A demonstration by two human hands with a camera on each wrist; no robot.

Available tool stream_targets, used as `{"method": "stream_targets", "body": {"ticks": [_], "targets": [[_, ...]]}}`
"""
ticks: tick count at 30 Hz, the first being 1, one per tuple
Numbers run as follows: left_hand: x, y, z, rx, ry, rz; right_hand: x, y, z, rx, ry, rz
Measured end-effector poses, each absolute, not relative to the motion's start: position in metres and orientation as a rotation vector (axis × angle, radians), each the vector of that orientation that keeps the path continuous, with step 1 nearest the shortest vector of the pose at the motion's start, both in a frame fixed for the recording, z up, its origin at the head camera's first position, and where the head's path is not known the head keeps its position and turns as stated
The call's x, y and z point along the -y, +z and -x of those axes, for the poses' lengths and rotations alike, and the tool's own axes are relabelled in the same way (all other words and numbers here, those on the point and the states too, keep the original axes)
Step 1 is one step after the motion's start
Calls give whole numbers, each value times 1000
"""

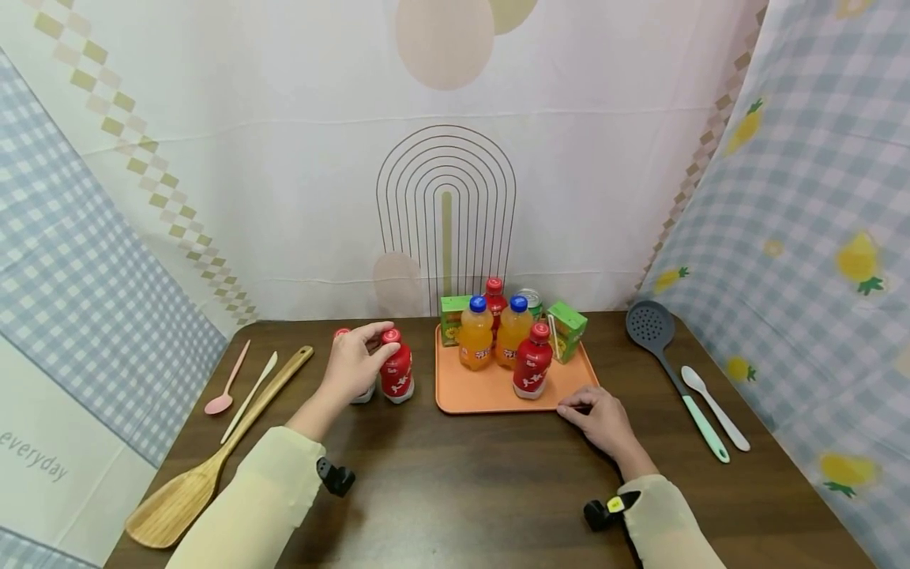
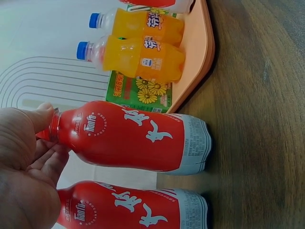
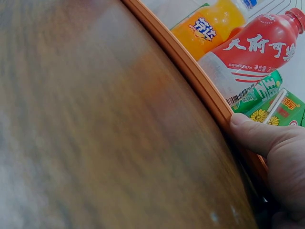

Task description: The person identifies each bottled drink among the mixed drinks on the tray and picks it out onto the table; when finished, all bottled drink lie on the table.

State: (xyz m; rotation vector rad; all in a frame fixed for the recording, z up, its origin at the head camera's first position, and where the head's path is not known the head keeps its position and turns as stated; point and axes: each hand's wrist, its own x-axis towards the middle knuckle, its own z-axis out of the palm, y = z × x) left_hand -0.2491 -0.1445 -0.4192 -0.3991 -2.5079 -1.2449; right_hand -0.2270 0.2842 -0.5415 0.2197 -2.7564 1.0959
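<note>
Left hand (image 1: 359, 362): thumb + fingers pinched round the cap/neck of a red bottle (image 1: 396, 376). Bottle is upright below and right of the palm, over the table (image 1: 441, 490), just left of the tray, not on it. Can't tell if its base carries weight. 2nd red bottle (image 2: 138, 208) stands right beside it on the far-left side, partly behind the hand in the head view; the hand's grip is on the 1st only.

Right hand (image 1: 599, 420): narrow grip, thumb on the rim of the orange tray (image 1: 462, 397) at its near right corner, other fingertips mostly hidden. Tray lies ahead and left of that hand.

On the tray: 2 orange-drink bottles (image 1: 476, 340) with blue caps, 2 more red bottles (image 1: 532, 368) (1 front, 1 rear), 2 green cartons (image 1: 569, 328) (1 per side), 1 can (image 1: 531, 299) at the back. Front red bottle is the nearest drink to the right hand.

Table edges: wooden spatula (image 1: 174, 504) left, grey skimmer (image 1: 650, 325) right.
</note>
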Motion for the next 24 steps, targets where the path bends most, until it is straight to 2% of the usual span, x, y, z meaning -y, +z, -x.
{"method": "stream_targets", "body": {"ticks": [24], "targets": [[141,-420,247,2513,-1163,330,-284,-542,227,2765,1101,-210]]}}
